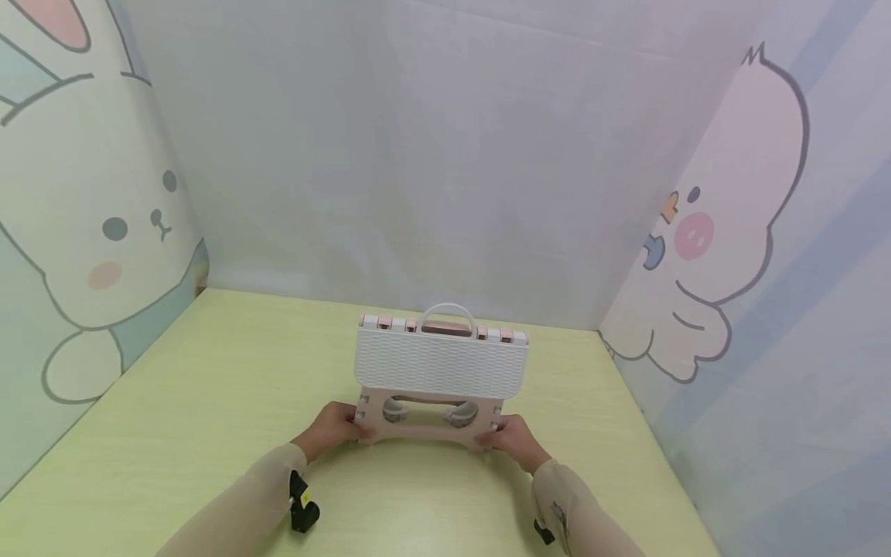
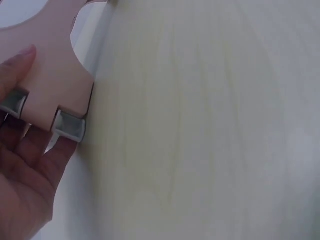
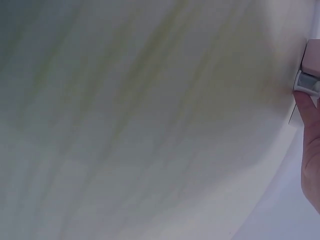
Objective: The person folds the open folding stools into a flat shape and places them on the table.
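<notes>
A folding step stool (image 1: pixel 442 362) with a white woven-texture panel and a thin white carry handle (image 1: pixel 448 307) stands on the table in the head view. Below the white panel shows a pink leg panel (image 1: pixel 428 433) with cut-out openings. At its left edge my left hand (image 1: pixel 334 428) holds on, thumb over the pink face; the left wrist view shows the fingers (image 2: pixel 60 155) behind, beside the grey hinge pieces (image 2: pixel 69 125). My right hand (image 1: pixel 515 439) grips the opposite edge, its thumb on the pink face. Only part of that grip shows in the right wrist view.
The pale yellow wood-grain table (image 1: pixel 264 363) spreads around the stool. A light curtain (image 1: pixel 390 155) hangs behind it, with a rabbit print (image 1: pixel 90 216) on the left and a chick print (image 1: pixel 731 216) on the right. Black wrist straps (image 1: pixel 302 507) hang from the sleeves.
</notes>
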Demonstrator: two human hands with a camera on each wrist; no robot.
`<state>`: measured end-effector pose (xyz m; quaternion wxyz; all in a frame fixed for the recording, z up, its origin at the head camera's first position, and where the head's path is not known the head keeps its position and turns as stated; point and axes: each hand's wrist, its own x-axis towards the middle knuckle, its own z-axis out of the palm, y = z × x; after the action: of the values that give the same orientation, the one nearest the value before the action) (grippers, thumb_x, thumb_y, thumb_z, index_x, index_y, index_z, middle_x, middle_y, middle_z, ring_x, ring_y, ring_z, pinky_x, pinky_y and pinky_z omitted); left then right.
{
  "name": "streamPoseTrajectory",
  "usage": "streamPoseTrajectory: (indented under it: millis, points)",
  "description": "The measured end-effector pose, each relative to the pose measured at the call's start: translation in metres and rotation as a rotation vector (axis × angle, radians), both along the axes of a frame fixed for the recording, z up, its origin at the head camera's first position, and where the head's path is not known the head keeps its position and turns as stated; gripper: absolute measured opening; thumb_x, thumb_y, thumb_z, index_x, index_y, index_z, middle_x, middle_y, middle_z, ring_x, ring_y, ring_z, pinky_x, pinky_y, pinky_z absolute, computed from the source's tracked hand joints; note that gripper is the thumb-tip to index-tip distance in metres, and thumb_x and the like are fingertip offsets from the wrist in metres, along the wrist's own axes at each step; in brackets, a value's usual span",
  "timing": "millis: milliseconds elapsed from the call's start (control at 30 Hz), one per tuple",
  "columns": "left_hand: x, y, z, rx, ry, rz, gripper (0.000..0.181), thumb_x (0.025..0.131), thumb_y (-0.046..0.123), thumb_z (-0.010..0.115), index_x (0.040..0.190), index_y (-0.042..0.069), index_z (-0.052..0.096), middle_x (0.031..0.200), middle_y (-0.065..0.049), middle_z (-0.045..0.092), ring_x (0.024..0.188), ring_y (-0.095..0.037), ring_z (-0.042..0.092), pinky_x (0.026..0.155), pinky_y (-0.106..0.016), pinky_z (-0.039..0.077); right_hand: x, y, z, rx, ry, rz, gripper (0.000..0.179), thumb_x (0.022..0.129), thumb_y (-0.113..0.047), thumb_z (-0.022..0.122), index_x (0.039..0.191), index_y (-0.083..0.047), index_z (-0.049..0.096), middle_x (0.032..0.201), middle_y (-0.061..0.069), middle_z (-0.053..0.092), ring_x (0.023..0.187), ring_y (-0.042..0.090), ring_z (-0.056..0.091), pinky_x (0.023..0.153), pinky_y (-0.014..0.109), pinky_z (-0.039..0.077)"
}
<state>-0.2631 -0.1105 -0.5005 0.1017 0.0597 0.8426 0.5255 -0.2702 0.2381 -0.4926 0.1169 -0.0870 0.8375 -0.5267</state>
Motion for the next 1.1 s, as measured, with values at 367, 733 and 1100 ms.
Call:
streamPoseTrajectory:
  millis: [367,733,1100]
  points:
    - [-0.0024,-0.0041,-0.0019,0.028,-0.028,-0.02,0.03,0.075,0.01,0.079,0.099,-0.006,0.071,0.086,-0.009,0.071,0.07,-0.016,0.054,0.064,-0.03,0.047,-0.003,0.0034,-0.0035,0.002,0.01,0.033,0.019,0.074,-0.005,0.076,0.086,0.009,0.071,0.081,0.006,0.071,0.069,0.01,0.057,0.063,0.028,0.048]
    - [-0.0026,-0.0017,-0.0011,0.001,-0.039,0.007,0.029,0.076,0.011,0.079,0.099,-0.005,0.071,0.088,-0.009,0.07,0.071,-0.016,0.053,0.066,-0.03,0.047,-0.0038,0.004,-0.001,0.011,0.0,0.035,0.022,0.073,-0.007,0.076,0.089,0.008,0.071,0.085,0.007,0.072,0.072,0.011,0.058,0.065,0.028,0.049]
    - [-0.0006,-0.0002,-0.0003,-0.011,-0.039,0.024,0.03,0.077,0.011,0.079,0.099,-0.006,0.071,0.09,-0.011,0.071,0.072,-0.016,0.055,0.066,-0.031,0.048,-0.0039,0.0036,-0.0011,-0.015,-0.011,0.037,0.02,0.074,-0.006,0.074,0.086,0.01,0.07,0.081,0.004,0.07,0.07,0.01,0.057,0.065,0.028,0.048]
